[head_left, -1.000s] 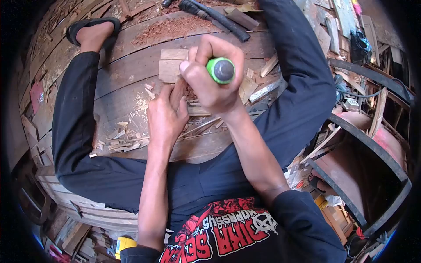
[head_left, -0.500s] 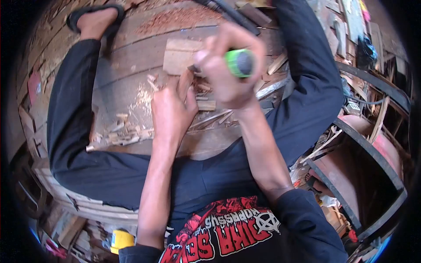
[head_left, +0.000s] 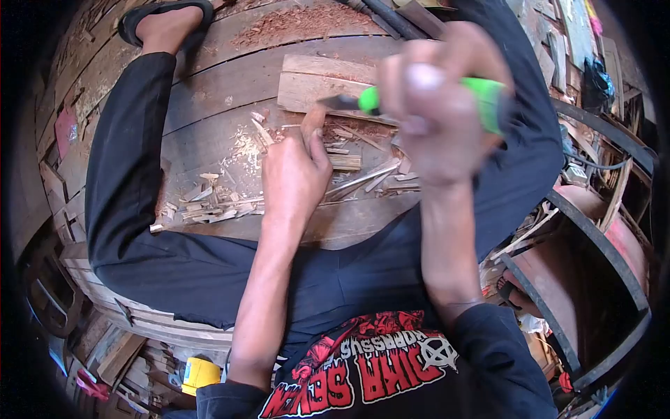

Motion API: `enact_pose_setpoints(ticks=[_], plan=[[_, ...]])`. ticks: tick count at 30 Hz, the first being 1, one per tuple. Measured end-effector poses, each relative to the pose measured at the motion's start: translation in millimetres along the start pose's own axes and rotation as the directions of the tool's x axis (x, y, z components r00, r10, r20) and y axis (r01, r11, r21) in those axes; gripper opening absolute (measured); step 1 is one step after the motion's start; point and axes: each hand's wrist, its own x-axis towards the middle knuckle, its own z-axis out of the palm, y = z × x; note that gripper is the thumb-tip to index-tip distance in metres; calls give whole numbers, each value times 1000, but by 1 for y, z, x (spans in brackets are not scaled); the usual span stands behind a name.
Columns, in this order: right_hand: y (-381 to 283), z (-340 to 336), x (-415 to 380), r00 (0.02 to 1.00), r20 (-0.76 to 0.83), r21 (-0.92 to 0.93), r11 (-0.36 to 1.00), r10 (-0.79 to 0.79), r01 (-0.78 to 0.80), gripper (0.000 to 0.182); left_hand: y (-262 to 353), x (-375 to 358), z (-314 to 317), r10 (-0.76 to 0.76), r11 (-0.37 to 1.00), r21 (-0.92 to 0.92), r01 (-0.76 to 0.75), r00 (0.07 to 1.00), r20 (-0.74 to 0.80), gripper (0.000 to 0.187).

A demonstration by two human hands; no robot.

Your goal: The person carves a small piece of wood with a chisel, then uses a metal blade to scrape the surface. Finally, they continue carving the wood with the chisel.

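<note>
My left hand (head_left: 294, 171) is closed around a small reddish-brown wood piece (head_left: 313, 120), which sticks up past the thumb. My right hand (head_left: 443, 112), blurred by motion, grips a bright green handle with a dark blade (head_left: 340, 103). The blade's tip points left and lies at the top end of the wood piece; whether they touch is unclear. Behind both hands, a flat pale wooden block (head_left: 296, 82) rests on the plank floor (head_left: 237, 77).
Wood shavings and splinters (head_left: 216, 202) lie between the legs, with reddish chips (head_left: 300, 24) farther off. A dark-framed curved object (head_left: 600, 237) stands at the right. A yellow object (head_left: 200, 373) is at the lower left.
My right hand has moved right, bringing the green tool's blade into view. My left hand and the wood piece appear slightly farther right, as does the whole scene.
</note>
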Motion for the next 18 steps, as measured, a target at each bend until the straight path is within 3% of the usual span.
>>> enact_pose_setpoints(ticks=[2,3,5,8,10,12,13,18], plan=[[-38,-17,24,980,189,40,998,-55,49,13,3,2,-2,-42,999,-2,42,998,49,31],[-51,-25,36,919,379,196,980,-106,32,10,4,1,-3,-65,998,-4,65,995,75,29],[-58,-18,35,948,308,160,987,-73,24,10,5,4,-2,-44,999,-3,44,994,96,31],[-67,1,27,977,211,121,993,-33,7,11,1,7,3,0,999,-43,1,1000,9,37],[-33,5,10,998,70,-103,995,-5,12,15,6,6,-4,-34,998,-53,33,999,-19,41],[24,-1,-13,1000,19,-207,978,2,2,22,1,8,-4,-91,989,-116,91,996,10,41],[29,-5,-14,997,72,-99,995,22,-15,26,3,7,-2,-112,982,-148,116,993,37,42],[-33,15,18,990,72,-33,992,-123,125,25,0,9,-1,-97,991,-87,102,993,60,48]])
